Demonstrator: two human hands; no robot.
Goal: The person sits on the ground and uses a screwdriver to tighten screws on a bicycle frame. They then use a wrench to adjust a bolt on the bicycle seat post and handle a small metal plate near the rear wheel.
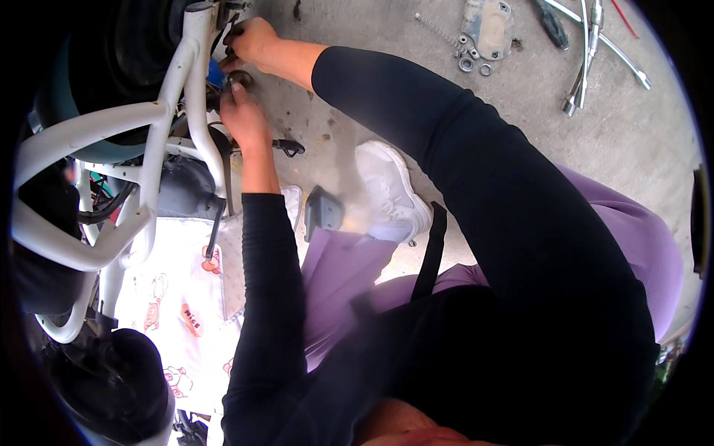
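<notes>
Both my hands are at the lower part of a vehicle with a white tubular frame (pixel 155 160). My left hand (pixel 244 117) is closed, thumb and fingertips pinched at a small round dark metal part (pixel 239 77) beside the frame. Just beyond it, my right hand (pixel 253 41) curls its fingers round something dark against the vehicle; what it holds is mostly hidden by the fingers. A blue part (pixel 215 74) shows between the frame tube and my hands. A black lever-like piece (pixel 288 147) sticks out next to my left wrist.
On the concrete floor at the far right lie a spring (pixel 437 30), several nuts and rings (pixel 466 64), a metal plate (pixel 487 30), a cross wrench (pixel 593 44) and a black-handled tool (pixel 552 26). A dark grey bracket (pixel 323 209) sits beside my white shoe (pixel 383 182). A printed cloth (pixel 178 297) lies under the frame.
</notes>
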